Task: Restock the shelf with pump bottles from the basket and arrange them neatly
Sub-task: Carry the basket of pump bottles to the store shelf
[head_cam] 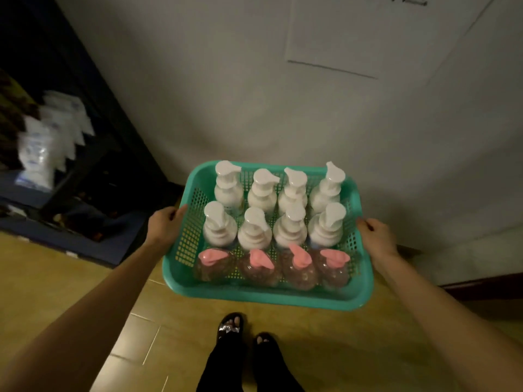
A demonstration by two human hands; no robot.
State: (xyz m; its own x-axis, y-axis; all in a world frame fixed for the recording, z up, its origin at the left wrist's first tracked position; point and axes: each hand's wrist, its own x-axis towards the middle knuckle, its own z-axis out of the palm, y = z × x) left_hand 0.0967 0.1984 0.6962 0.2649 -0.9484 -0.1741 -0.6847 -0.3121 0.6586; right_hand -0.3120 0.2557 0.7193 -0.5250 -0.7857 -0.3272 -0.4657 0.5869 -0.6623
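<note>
A green mesh basket (181, 267) is held level above the tiled floor (70, 292), gripped at its two short ends. The left hand (165, 226) is closed over the left rim, the right hand (375, 236) over the right rim; nothing else is held by either. Inside the basket, eight white pump bottles (254, 230) are stood upright in two rows toward the far wall of the basket, and four pink-capped pump bottles (261, 267) are set in the row nearest the body. The dark shelf unit (93, 171) is seen to the left of the basket, well apart from it, so the basket's left end and the left hand are judged nearer. No bottle has yet been shelved.
</note>
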